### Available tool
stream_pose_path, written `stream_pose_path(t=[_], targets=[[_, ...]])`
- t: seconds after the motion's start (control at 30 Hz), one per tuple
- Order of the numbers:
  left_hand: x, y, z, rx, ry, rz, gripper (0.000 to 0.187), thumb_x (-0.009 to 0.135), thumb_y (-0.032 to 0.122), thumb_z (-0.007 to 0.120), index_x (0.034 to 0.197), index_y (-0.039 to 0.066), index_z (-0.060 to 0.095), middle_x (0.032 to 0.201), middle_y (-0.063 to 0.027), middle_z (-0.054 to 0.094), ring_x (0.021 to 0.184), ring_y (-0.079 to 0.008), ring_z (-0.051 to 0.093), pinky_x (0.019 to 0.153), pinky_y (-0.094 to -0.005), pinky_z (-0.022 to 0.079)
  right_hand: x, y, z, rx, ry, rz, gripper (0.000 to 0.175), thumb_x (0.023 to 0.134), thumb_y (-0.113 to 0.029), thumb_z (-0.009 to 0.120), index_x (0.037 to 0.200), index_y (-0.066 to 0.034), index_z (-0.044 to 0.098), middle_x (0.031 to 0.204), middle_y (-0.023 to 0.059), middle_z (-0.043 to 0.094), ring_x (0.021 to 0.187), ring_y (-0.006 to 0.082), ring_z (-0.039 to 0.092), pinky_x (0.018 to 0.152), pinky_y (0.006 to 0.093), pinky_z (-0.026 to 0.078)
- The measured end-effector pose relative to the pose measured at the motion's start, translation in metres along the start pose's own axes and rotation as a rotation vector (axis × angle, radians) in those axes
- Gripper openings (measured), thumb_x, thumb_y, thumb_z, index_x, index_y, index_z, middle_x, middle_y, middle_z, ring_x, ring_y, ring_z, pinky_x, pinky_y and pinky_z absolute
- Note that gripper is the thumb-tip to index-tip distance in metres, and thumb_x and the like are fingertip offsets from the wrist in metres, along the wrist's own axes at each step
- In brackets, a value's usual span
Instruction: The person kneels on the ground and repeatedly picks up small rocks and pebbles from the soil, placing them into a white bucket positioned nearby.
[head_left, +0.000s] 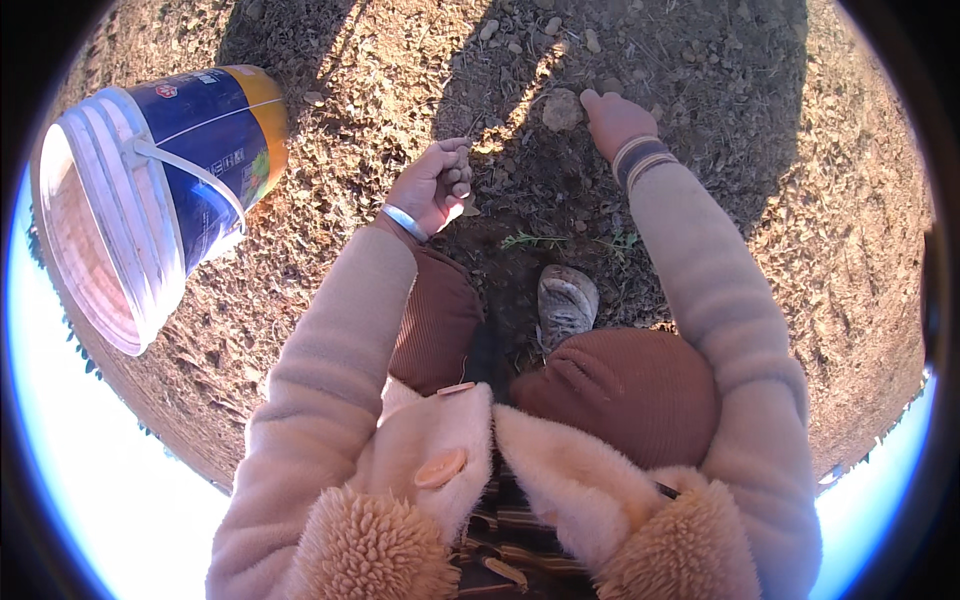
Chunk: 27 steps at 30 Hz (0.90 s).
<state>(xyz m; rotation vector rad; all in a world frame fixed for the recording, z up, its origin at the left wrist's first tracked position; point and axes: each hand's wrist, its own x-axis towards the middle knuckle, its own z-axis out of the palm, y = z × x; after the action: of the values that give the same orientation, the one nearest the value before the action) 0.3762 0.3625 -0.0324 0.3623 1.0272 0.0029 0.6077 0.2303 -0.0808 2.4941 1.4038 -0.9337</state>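
Note:
My left hand (429, 184) is raised a little above the soil, its fingers curled around several small, soil-covered lumps (458, 171) that look like peanut pods. My right hand (619, 124) reaches down to the shaded ground, beside a round clod of earth (562, 110). Its fingertips are partly hidden, so whether it grips anything does not show. Beyond the hands, pale peanut pods (489, 30) lie scattered on the soil.
At the left is a blue and orange plastic bucket (206, 127) with a white rim and a handle. A small green weed (534, 240) lies before my shoe (568, 300). Dry leaf litter (847, 247) covers the field, and shadows cross it.

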Motion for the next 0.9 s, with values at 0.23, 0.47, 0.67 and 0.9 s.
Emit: stream_pose_path(t=[0.23, 0.47, 0.67, 0.9], targets=[[-0.014, -0.056, -0.005, -0.386, -0.394, -0.151, 0.028, 0.086, 0.024, 0.047, 0.109, 0.008, 0.047, 0.107, -0.0134, 0.054, 0.098, -0.0296, 0.055, 0.073, -0.0416, 0.053, -0.059, -0.014, -0.030, 0.627, 0.102, -0.048, 0.027, 0.077, -0.016, 0.059, 0.100, -0.0079, 0.049, 0.088, 0.0137, 0.058, 0.083, 0.0302, 0.058, 0.069, 0.0371, 0.047], [-0.027, -0.051, 0.028, -0.507, -0.508, -0.162, 0.049, 0.086, 0.050, 0.035, 0.109, 0.009, 0.050, 0.105, -0.0107, 0.055, 0.099, -0.0282, 0.054, 0.079, -0.0416, 0.048, -0.111, -0.089, -0.053, 0.290, 0.599, -0.770, 0.026, 0.073, -0.023, 0.060, 0.094, -0.0081, 0.055, 0.090, 0.0098, 0.057, 0.084, 0.0274, 0.056, 0.071, 0.0354, 0.047], [-0.062, 0.003, 0.002, -0.629, -0.544, 0.048, 0.024, 0.085, 0.026, 0.050, 0.096, 0.007, 0.056, 0.108, -0.0155, 0.053, 0.102, -0.0304, 0.050, 0.066, -0.0389, 0.053, -0.095, -0.043, -0.029, 0.539, 0.246, -0.370, 0.028, 0.080, -0.024, 0.053, 0.099, -0.0050, 0.055, 0.096, 0.0144, 0.057, 0.091, 0.0310, 0.054, 0.079, 0.0380, 0.044], [-0.261, 0.179, -0.006, -0.208, -0.553, 0.908, 0.034, 0.081, 0.009, 0.049, 0.110, -0.008, 0.046, 0.119, -0.0268, 0.042, 0.113, -0.0383, 0.040, 0.081, -0.0442, 0.048, -0.068, 0.036, 0.011, 0.395, 0.292, 0.043, 0.027, 0.078, -0.019, 0.056, 0.101, -0.0063, 0.055, 0.097, 0.0163, 0.057, 0.095, 0.0316, 0.053, 0.082, 0.0389, 0.043]])
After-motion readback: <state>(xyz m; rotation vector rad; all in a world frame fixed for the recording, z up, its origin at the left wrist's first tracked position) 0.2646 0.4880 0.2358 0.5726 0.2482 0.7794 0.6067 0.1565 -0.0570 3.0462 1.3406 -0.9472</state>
